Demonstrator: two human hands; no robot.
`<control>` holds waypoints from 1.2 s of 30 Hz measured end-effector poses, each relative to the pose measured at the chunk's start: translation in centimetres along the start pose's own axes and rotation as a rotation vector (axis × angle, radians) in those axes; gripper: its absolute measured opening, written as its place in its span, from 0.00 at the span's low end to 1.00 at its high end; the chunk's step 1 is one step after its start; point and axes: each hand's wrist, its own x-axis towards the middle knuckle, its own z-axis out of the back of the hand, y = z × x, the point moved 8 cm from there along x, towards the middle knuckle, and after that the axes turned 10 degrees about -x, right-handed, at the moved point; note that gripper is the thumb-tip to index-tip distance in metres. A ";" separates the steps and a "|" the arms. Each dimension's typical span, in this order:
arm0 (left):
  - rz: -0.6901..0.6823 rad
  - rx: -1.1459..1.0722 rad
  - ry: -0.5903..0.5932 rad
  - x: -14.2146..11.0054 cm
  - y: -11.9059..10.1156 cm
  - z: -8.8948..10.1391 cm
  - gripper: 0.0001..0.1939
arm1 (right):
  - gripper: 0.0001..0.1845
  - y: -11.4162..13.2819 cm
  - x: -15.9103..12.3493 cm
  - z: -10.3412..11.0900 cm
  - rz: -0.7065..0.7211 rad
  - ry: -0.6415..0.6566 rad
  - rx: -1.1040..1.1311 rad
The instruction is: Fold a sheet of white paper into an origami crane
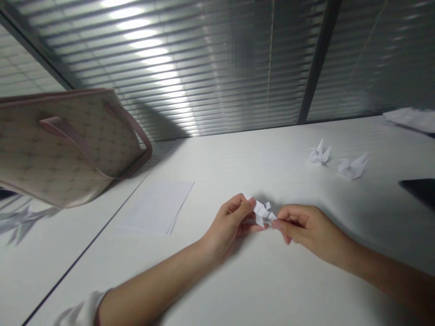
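Note:
Between my two hands is a small folded white paper figure (262, 211), with several flaps sticking out. My left hand (234, 217) pinches its left part between thumb and fingers, which hide some of the paper. The thumb and forefinger of my right hand (299, 226) are closed on its narrow right tip. Beyond my right hand, two finished-looking paper cranes (319, 153) stand on the white table, the nearer crane (353, 166) a little to the right of the other.
White paper sheets (156, 206) lie left of my left hand. A patterned handbag (68, 145) stands at the far left, with more folded paper (20, 222) below it. At the right are a dark flat object (419, 188) and crumpled-looking white paper (411, 118). Blinds (217, 68) rise behind the table.

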 end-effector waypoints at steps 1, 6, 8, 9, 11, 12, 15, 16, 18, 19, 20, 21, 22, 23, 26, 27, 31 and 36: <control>-0.001 -0.017 -0.019 0.0 0.0 0.1 0.10 | 0.09 -0.1 -0.1 0.4 0.009 -0.069 -0.002; 0.000 -0.062 -0.056 -0.1 0.0 0.2 0.12 | 0.18 2.1 -1.0 1.3 0.296 -0.223 -0.327; 0.007 -0.071 -0.052 0.0 0.1 0.3 0.11 | 0.23 3.4 -1.6 1.2 0.467 -0.248 -0.490; 0.012 -0.075 -0.050 0.0 0.1 0.4 0.11 | 0.26 3.8 -1.9 1.3 0.531 -0.271 -0.542; 0.021 -0.073 -0.045 0.1 0.2 0.5 0.10 | 0.29 4.3 -2.3 1.3 0.623 -0.302 -0.616; 0.026 -0.067 -0.043 0.2 0.3 0.6 0.10 | 0.29 4.4 -2.3 1.2 0.652 -0.301 -0.655; 0.047 -0.049 -0.038 0.3 0.4 0.6 0.10 | 0.25 4.3 -2.2 0.5 0.669 -0.236 -0.768; 0.051 -0.046 -0.035 0.3 0.4 0.6 0.09 | 0.24 4.1 -2.0 0.3 0.657 -0.209 -0.788; 0.053 -0.040 -0.034 0.3 0.4 0.6 0.09 | 0.23 3.9 -1.9 0.2 0.630 -0.174 -0.793; 0.051 -0.038 -0.034 0.3 0.4 0.6 0.09 | 0.23 3.9 -1.8 0.2 0.620 -0.167 -0.786; 0.048 -0.037 -0.035 0.3 0.3 0.6 0.09 | 0.23 3.8 -1.7 0.2 0.610 -0.162 -0.775; 0.047 -0.039 -0.035 0.3 0.3 0.6 0.09 | 0.23 3.8 -1.7 0.3 0.601 -0.160 -0.763; 0.046 -0.041 -0.035 0.3 0.3 0.6 0.09 | 0.23 3.7 -1.7 0.3 0.594 -0.158 -0.746; 0.045 -0.040 -0.036 0.3 0.2 0.6 0.09 | 0.22 3.8 -1.7 0.3 0.590 -0.165 -0.723; 0.004 -0.012 -0.056 0.2 0.0 0.6 0.11 | 0.21 4.4 -1.9 1.2 0.595 -0.270 -0.617; -0.023 0.008 -0.061 0.2 -0.2 0.6 0.11 | 0.19 4.7 -2.1 1.7 0.598 -0.343 -0.579; -0.147 0.110 -0.045 0.0 -0.5 0.1 0.13 | 0.11 5.1 -2.7 3.7 0.535 -0.582 -0.493; -0.252 0.333 -0.014 -0.6 -0.8 -0.3 0.13 | 0.07 3.9 -2.0 3.9 0.325 -0.529 -0.437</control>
